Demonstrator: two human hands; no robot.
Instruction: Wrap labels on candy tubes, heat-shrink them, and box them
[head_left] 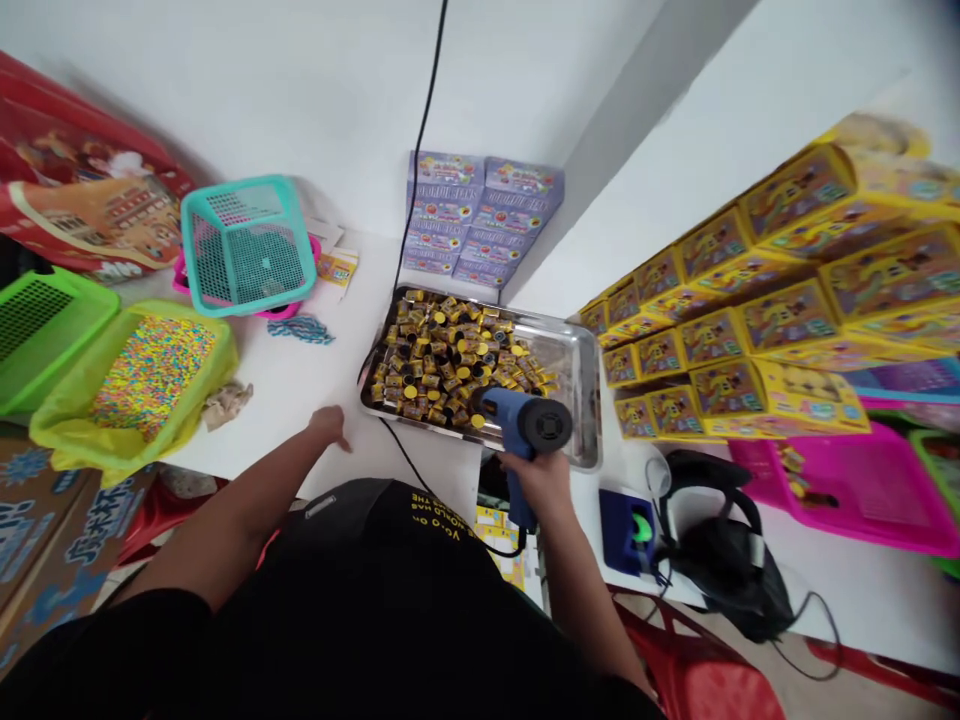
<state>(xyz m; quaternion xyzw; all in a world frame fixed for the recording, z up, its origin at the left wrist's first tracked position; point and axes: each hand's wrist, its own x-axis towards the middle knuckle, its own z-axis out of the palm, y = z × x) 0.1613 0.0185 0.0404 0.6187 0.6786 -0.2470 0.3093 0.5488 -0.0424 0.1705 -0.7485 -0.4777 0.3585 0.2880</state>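
Observation:
My right hand point(541, 485) is wrapped round the handle of a blue heat gun point(517, 415). The gun's nozzle points into a shallow metal tray point(585, 390), just over a heap of small bottles with yellow caps point(442, 365). The bottles have printed wraps and lie jumbled, mostly in the tray's left and middle parts. My left hand point(328, 428) rests on the white table left of the tray, holding nothing, with a finger stretched out; its other fingers are only partly visible. A black cord point(409, 460) runs along the tray's near side.
Purple boxes point(480, 220) stand behind the tray. Yellow boxes point(720, 340) are stacked at right, near a pink tray point(877, 490) and a black bag point(735, 550). At left are a teal basket point(251, 250) and a lined basket point(225, 350) of colourful beads. Another cord point(427, 100) hangs down.

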